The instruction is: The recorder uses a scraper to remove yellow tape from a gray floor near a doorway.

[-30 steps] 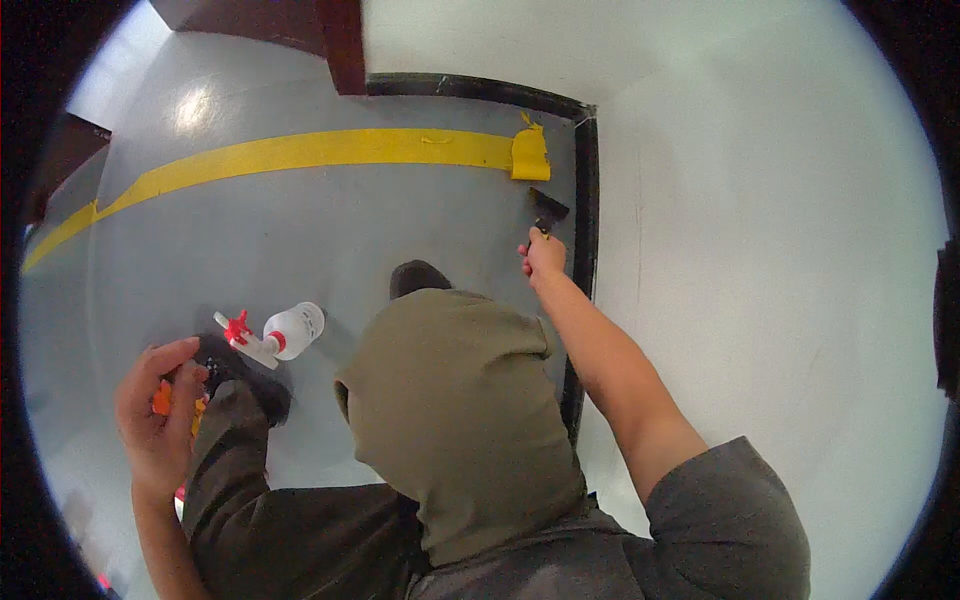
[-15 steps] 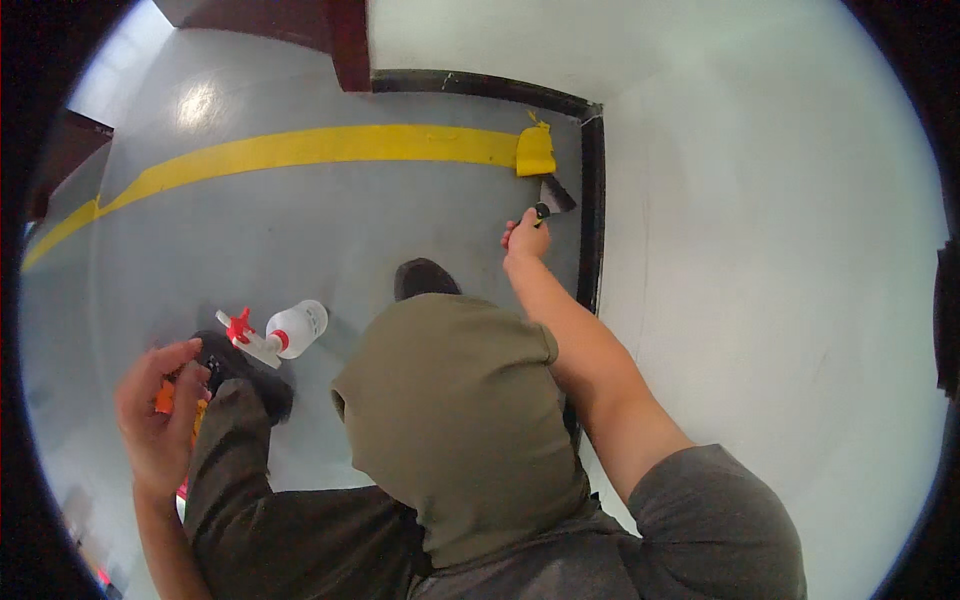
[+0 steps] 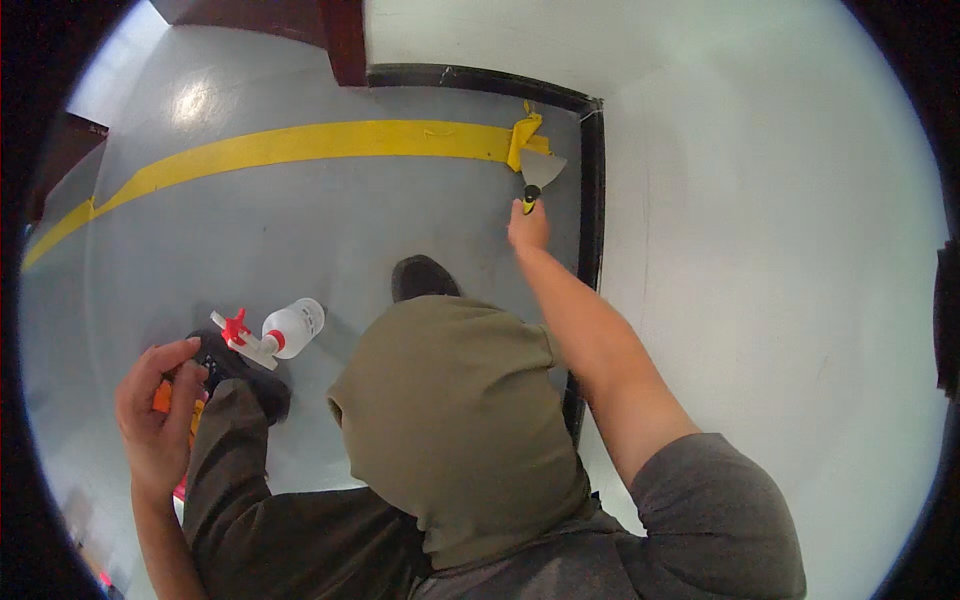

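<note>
Head view: the right hand, its grip closed on the yellow-handled metal scraper, had advanced to the crumpled end of the yellow floor tape, blade beneath it. The left hand gripped an orange tool.

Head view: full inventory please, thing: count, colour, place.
floor: 1, grey, fills the left and middle
tape: 1 strip, yellow, across the floor, its right end lifted and crumpled near the corner
baseboard: 1, black, along the foot of the walls
wall: 1, white, right side
scraper: 1, grey blade with yellow and black handle, at the lifted tape end
spray bottle: 1, white with red trigger, lying on the floor
orange tool: 1, orange, mostly hidden in the left hand
shoes: 2, dark, on the floor
left hand: 1, lower left, around the orange tool
right hand: 1, stretched out, gripping the scraper handle
</note>
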Tool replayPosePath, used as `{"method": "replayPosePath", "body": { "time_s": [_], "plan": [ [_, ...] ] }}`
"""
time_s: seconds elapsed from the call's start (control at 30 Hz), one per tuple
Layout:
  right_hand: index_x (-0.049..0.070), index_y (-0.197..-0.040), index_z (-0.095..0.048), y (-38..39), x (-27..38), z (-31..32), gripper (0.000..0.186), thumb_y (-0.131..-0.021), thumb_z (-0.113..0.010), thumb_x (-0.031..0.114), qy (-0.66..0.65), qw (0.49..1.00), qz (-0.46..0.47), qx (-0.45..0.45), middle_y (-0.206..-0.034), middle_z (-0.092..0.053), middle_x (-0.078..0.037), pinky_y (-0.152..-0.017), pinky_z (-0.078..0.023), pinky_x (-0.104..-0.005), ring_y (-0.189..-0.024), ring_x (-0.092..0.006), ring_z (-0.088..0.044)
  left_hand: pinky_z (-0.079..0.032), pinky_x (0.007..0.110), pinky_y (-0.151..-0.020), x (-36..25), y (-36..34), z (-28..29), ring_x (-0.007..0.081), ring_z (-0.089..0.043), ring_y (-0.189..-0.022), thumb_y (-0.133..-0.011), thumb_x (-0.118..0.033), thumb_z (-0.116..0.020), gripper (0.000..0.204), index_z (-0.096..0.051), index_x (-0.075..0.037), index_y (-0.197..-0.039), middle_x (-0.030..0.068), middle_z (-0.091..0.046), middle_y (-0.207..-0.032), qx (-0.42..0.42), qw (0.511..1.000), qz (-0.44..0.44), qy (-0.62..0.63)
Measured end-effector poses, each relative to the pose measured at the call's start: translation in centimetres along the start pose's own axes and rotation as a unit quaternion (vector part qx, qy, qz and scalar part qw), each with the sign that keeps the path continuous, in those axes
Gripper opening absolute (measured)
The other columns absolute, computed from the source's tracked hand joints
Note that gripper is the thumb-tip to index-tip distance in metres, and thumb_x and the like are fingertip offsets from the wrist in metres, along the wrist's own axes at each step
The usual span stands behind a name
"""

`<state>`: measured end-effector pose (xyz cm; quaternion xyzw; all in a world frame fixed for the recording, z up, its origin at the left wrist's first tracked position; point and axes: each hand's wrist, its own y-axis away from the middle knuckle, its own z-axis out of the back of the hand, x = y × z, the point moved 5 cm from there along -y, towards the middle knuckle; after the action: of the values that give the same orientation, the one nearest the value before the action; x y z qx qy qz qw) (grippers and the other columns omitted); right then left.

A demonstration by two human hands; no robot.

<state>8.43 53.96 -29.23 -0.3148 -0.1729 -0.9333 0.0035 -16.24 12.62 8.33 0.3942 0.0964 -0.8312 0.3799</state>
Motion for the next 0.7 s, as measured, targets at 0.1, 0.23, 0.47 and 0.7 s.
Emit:
{"method": "replayPosePath", "body": {
  "time_s": [0.1,0.23,0.47,0.7],
  "plan": [
    [0.001,-0.113,-0.052,1.1,2.5,3.1,0.042,-0.085,-0.054,0.033,0.078,0.996,0.050,0.000,-0.107,-0.059,-0.023,-0.084,-0.044,-0.0472,-0.100,-0.0391,-0.057,-0.045,0.023,-0.059,-0.1,0.1,0.0,0.0114,-0.058,-0.067,-0.083,0.006,-0.054,0.016,-0.061,0.003,-0.097,0.0061,-0.057,-0.078,0.002,1.000,-0.004,0.003],
    [0.000,-0.109,-0.054,-2.7,1.7,3.5,0.040,-0.085,-0.053,0.032,0.035,0.998,0.058,0.004,-0.105,-0.060,-0.023,-0.083,-0.044,-0.0471,-0.098,-0.0394,-0.057,-0.043,0.023,-0.057,0.2,-0.2,-0.6,0.0106,-0.056,-0.064,-0.083,0.005,-0.055,0.017,-0.062,0.001,-0.098,0.0052,-0.058,-0.076,0.004,1.000,-0.018,0.008],
    [-0.003,-0.105,-0.055,-0.8,2.3,2.4,0.040,-0.084,-0.053,0.031,-0.126,0.992,-0.032,-0.002,-0.097,-0.062,-0.023,-0.081,-0.045,-0.0442,-0.092,-0.0388,-0.059,-0.043,0.023,-0.056,-0.3,0.1,-0.2,0.0108,-0.057,-0.064,-0.083,0.003,-0.055,0.016,-0.062,0.001,-0.098,0.0054,-0.057,-0.075,0.008,0.999,-0.036,-0.033],
    [-0.001,-0.105,-0.057,0.7,4.4,2.7,0.038,-0.084,-0.054,0.030,-0.113,0.991,-0.066,0.040,-0.097,-0.062,-0.023,-0.081,-0.045,-0.0439,-0.094,-0.0383,-0.058,-0.045,0.023,-0.057,0.7,0.8,0.4,0.0119,-0.061,-0.069,-0.083,0.003,-0.055,0.017,-0.062,0.001,-0.098,0.0057,-0.058,-0.076,-0.009,1.000,-0.007,-0.006]
  ]
}}
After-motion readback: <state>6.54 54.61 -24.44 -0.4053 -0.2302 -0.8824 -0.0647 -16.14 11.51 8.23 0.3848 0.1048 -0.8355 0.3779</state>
